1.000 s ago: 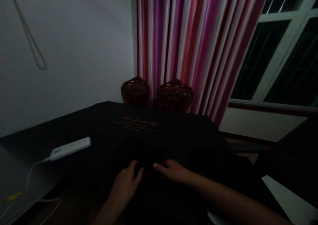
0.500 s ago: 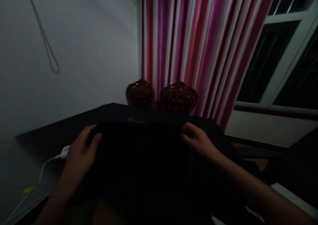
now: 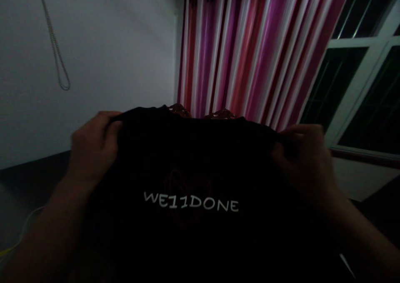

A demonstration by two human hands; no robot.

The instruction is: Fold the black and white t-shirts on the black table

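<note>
A black T-shirt point(image 3: 190, 229) hangs up in front of me, with white lettering reading "WE11DONE" point(image 3: 190, 202) over a faint dark-red design. My left hand point(image 3: 93, 147) pinches its upper edge at the left end. My right hand point(image 3: 303, 160) grips the opposite end of that edge, its fingers partly lost in shadow. The shirt's lower part runs out of the picture and hides most of the table below.
Behind the shirt hang a pink, purple and white striped curtain point(image 3: 250, 54) and a white-framed dark window point(image 3: 353, 95). Carved chair tops point(image 3: 179, 109) just show above the shirt. A looped cord point(image 3: 54, 41) hangs on the wall, and a pale cable point(image 3: 25, 229) lies low left.
Both hands have risen and spread apart, lifting the shirt off the table. Its "WE11DONE" print now faces me, and the shirt covers the chairs and the white power bank seen earlier.
</note>
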